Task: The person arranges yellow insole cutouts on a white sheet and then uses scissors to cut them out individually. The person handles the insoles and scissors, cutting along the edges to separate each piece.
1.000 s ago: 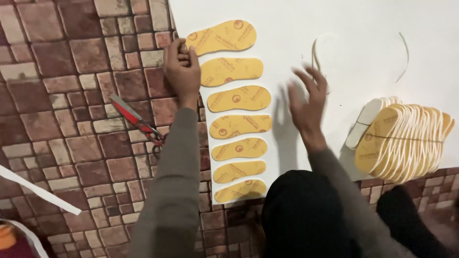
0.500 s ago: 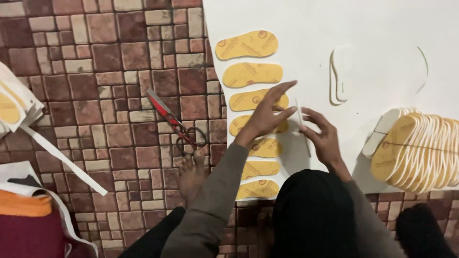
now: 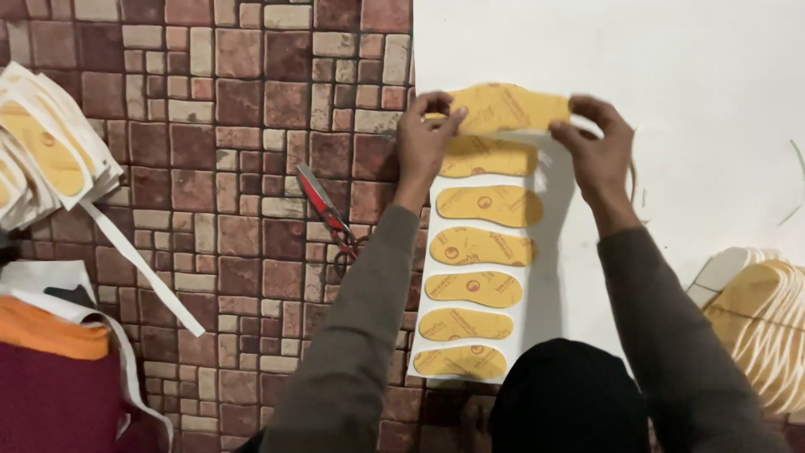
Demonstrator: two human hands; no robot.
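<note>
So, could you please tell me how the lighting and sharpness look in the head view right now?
In the head view, the light is soft and even; the white sheet is bright, nearly washed out. A faint shadow falls beneath the right hand and forearm. The left hand, top yellow insole and red scissors are slightly soft, not sharply focused.

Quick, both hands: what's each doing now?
Left hand: pinching the left end of the top yellow sole-shaped insole.
Right hand: pinching its right end.

The stack of cut insoles (image 3: 759, 323) runs off the right edge. Another pile of insole sheets (image 3: 46, 151) is cut by the left edge. The person's dark knee (image 3: 570, 398) hides the strip's lower corner.
</note>
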